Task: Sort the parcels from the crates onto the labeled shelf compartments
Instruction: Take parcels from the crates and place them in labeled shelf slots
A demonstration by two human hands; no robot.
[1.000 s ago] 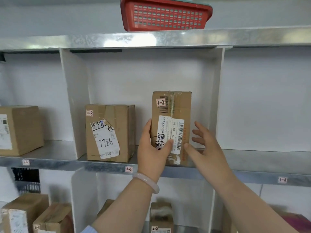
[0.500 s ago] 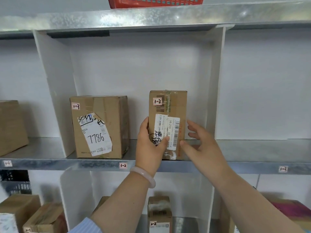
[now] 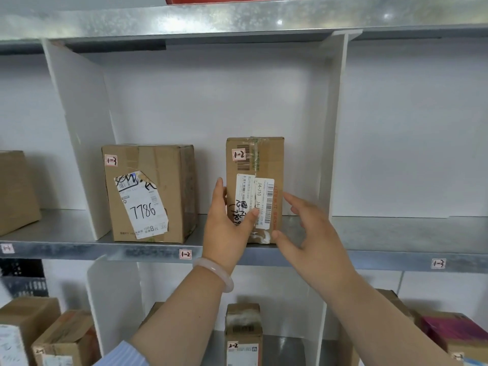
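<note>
Galvanised shelf (image 3: 79, 249) with white dividers fills the view. From the left: a squat box (image 3: 174, 186) marked 7786, then the left hand (image 3: 227, 233), its grip closed on the left edge of the tall parcel (image 3: 266, 159), thumb across the label. That parcel stands upright in the compartment whose edge tag (image 3: 185, 254) reads 1-2. The right hand (image 3: 314, 233) hovers just beside it, grip wide. Stiff cardboard, probably light but tippy; hold both narrow sides low.

Brown parcel (image 3: 269, 159), white barcode labels (image 3: 264, 202); grey shelf (image 3: 396, 233); pale pink bracelet (image 3: 220, 273).
</note>
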